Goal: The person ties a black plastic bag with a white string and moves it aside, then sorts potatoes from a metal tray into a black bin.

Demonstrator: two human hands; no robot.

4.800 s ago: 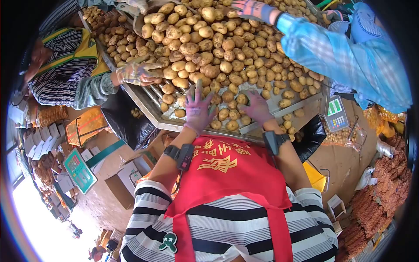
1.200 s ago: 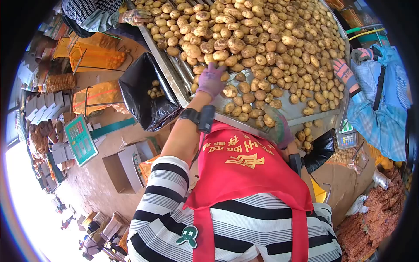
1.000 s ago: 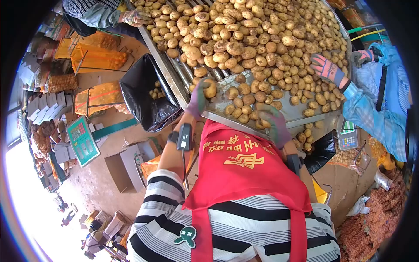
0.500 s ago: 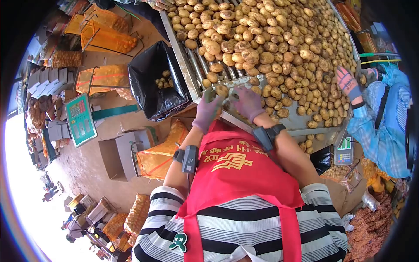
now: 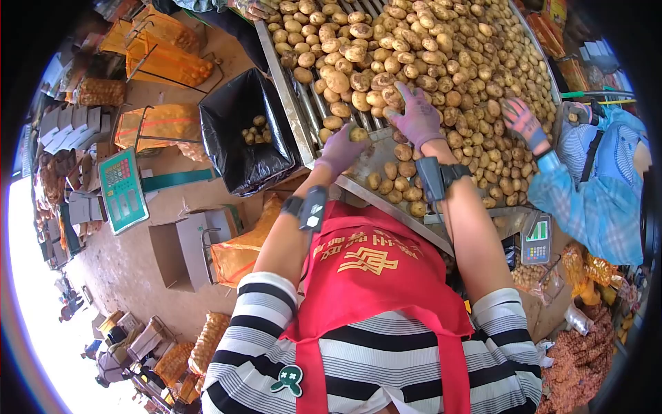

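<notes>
My left hand (image 5: 339, 149), in a purple glove, is closed round a potato (image 5: 358, 134) above the near left corner of the metal sorting table (image 5: 358, 185). My right hand (image 5: 418, 119), gloved alike, reaches over the pile of potatoes (image 5: 469, 90) with its fingers spread, touching the pile's edge near the rollers (image 5: 314, 110). Several loose potatoes (image 5: 390, 170) lie on the metal surface below my right wrist.
A black-lined bin (image 5: 241, 155) with a few potatoes stands left of the table. A co-worker's gloved hand (image 5: 524, 122) is over the pile at right. Scales (image 5: 123, 191), orange net bags (image 5: 162, 124) and an open cardboard box (image 5: 172, 255) stand around.
My right hand has moved up and right onto the pile, fingers spreading. My left hand has shifted slightly right with a potato. The co-worker's hand has moved left over the potatoes.
</notes>
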